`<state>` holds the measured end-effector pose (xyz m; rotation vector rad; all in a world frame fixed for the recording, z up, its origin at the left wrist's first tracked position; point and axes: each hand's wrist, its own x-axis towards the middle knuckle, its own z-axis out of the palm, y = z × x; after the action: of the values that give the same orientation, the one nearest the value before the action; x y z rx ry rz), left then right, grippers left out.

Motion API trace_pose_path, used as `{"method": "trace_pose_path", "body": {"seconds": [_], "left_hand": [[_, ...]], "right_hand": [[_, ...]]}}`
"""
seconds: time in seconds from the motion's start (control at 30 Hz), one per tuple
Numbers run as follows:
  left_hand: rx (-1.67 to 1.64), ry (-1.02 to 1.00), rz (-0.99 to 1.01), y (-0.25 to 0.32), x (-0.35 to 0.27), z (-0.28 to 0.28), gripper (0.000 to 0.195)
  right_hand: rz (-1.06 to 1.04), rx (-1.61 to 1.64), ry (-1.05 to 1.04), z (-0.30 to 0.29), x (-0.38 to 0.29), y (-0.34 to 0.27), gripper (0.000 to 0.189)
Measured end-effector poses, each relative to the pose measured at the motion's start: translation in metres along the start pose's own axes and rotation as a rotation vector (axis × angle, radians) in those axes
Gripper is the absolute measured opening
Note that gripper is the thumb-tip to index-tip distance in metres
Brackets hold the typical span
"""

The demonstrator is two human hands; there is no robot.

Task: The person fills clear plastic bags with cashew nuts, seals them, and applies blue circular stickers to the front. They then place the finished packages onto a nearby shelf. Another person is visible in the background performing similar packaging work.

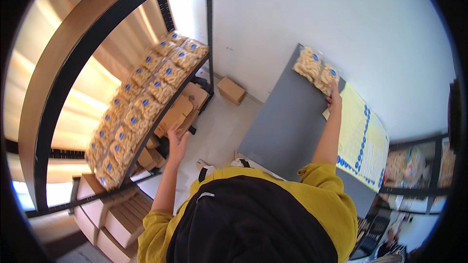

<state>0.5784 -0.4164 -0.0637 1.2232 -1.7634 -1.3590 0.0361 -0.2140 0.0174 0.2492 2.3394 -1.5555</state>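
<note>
My right hand (pixel 334 98) reaches over the grey table and touches a clear bag of cream-coloured, finger-like pieces (pixel 328 76) with a round blue sticker; whether the fingers grip it cannot be told. A similar bag (pixel 308 63) lies beside it, towards the table's far end. Beside my right wrist is a pale yellow sheet (pixel 360 135) bearing rows of blue round stickers. My left hand (pixel 177 141) hangs with fingers apart and nothing in it, near a shelf where two rows of similar stickered bags (pixel 146 104) lie.
The grey table (pixel 281 117) stands against a white wall. Cardboard boxes (pixel 175 115) lie under the shelf, and another cardboard box (pixel 231 89) sits on the floor by the wall. White and brown cartons (pixel 117 223) are stacked at lower left. A person (pixel 392 244) is at lower right.
</note>
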Motion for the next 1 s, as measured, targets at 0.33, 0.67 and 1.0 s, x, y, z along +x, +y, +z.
{"method": "trace_pose_path", "body": {"seconds": [0.33, 0.67, 1.0], "left_hand": [[-0.192, 0.058, 0.008, 0.038, -0.028, 0.053, 0.054], [-0.240, 0.182, -0.069, 0.009, -0.047, 0.042, 0.056], [-0.268, 0.084, -0.006, 0.031, -0.025, 0.048, 0.051]], "right_hand": [[-0.123, 0.178, 0.007, -0.005, 0.026, 0.003, 0.053], [-0.246, 0.638, -0.090, -0.024, 0.006, 0.012, 0.052], [-0.481, 0.710, 0.143, -0.058, -0.073, -0.008, 0.043]]}}
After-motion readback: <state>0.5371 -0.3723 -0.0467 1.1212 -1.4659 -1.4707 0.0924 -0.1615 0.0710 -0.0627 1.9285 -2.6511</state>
